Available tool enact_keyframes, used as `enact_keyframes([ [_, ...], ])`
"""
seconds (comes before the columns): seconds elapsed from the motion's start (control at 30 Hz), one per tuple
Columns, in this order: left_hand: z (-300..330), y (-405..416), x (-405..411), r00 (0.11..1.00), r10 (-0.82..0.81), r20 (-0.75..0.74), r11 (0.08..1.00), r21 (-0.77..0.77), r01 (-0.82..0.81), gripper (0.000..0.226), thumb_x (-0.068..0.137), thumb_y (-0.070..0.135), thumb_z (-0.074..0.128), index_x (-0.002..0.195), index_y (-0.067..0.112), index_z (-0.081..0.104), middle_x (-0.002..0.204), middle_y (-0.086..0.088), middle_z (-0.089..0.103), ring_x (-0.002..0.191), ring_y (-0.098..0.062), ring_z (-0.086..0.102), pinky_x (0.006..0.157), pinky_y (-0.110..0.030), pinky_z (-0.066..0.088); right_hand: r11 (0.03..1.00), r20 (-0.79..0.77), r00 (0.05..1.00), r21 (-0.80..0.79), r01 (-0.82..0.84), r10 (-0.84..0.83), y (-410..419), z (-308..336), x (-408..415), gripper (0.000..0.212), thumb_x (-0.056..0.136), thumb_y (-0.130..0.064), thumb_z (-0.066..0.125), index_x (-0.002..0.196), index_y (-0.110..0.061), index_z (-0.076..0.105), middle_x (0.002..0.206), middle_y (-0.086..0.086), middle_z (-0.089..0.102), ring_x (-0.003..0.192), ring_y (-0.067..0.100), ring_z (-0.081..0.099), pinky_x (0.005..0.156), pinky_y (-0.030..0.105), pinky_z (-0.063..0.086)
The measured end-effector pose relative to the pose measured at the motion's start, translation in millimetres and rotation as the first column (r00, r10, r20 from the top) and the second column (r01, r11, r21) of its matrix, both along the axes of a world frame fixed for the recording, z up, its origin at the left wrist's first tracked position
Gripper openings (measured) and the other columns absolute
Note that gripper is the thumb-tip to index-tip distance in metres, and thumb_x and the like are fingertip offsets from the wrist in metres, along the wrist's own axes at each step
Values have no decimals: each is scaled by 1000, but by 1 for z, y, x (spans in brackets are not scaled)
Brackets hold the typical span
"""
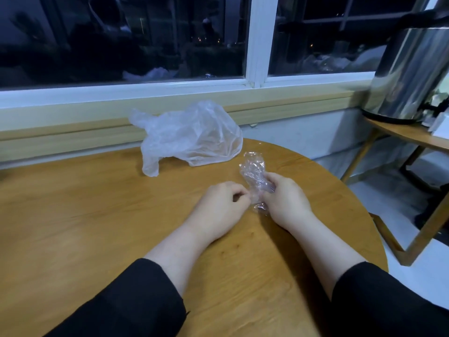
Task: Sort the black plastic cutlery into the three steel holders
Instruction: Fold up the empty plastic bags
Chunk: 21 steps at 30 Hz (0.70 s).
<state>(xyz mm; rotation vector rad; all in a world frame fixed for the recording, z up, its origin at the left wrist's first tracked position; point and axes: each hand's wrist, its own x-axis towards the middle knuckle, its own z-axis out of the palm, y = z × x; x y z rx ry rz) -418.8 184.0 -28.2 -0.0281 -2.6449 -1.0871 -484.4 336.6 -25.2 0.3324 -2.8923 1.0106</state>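
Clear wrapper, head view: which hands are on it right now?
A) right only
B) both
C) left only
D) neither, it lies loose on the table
B: the right hand grips the crumpled clear wrapper from its right side, while the left hand pinches its lower edge; the wrapper's top sticks up above both hands over the wooden table.

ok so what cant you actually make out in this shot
- Clear wrapper held by the right hand, head view: crumpled film and fingers hide any contents.
- Left hand: curled fingertips hide whether it pinches the wrapper.
- Plastic bag: cloudy film hides the inside.
- Steel urn: cut off by the right edge.
- No cutlery or holders in view.
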Motion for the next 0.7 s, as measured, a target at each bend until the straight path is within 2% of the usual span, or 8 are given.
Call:
enact_keyframes([
  [0.1,3,-26,18,979,123,-161,992,2,-124,14,94,25,69,108,25,73,109,14,63,101,-4,57,91,-22,40,997,-76,994,-13,-82,81,-10,-1,9,48,91,-13,58,133,-34,63,120,-3,72,112,24,63,89,31,49],
  [0.17,9,-45,25,915,254,-314,965,16,-262,31,91,23,72,122,21,67,124,5,60,117,-14,56,98,-21,37,989,-90,985,-7,-148,147,-16,-1,13,45,91,-11,57,131,-30,66,117,0,72,111,24,62,86,28,44],
  [0.23,18,-64,26,842,374,-389,913,-3,-407,50,91,25,73,138,20,58,138,-3,54,131,-22,50,108,-32,36,977,-155,965,36,-210,213,-23,-4,16,44,91,-7,57,130,-24,68,117,3,70,112,27,60,89,27,38],
  [0.33,25,-87,14,823,465,-326,841,-127,-526,76,92,37,70,157,28,32,163,-6,30,149,-25,27,117,-45,27,963,-237,934,96,-251,267,-30,-7,18,49,84,5,53,123,-20,71,113,6,68,111,30,58,90,22,34],
  [0.47,17,-114,-7,839,511,-190,789,-283,-545,94,94,45,67,163,34,5,172,-4,4,157,-27,9,125,-53,14,956,-254,922,51,-288,291,-34,-4,19,46,77,9,51,106,-16,76,103,7,70,101,27,62,82,19,36],
  [0.53,10,-124,-18,832,533,-152,785,-277,-554,93,96,45,65,163,34,2,172,-3,6,157,-26,10,125,-55,15,948,-263,912,32,-317,314,-34,-5,19,44,76,10,50,100,-17,76,98,2,71,94,23,65,81,20,41],
  [0.6,7,-132,-27,813,560,-160,774,-248,-582,87,98,42,64,163,32,8,168,-2,24,153,-27,23,122,-54,22,943,-251,913,-1,-334,323,-34,-6,18,44,77,10,50,96,-20,75,94,-4,70,89,17,69,81,19,46],
  [0.7,4,-141,-32,820,546,-173,795,-202,-572,53,103,32,57,154,27,42,143,-5,56,135,-28,47,109,-44,28,946,-246,922,-53,-321,299,-32,-4,17,40,81,9,53,94,-21,76,89,-12,68,83,-6,63,75,3,39],
])
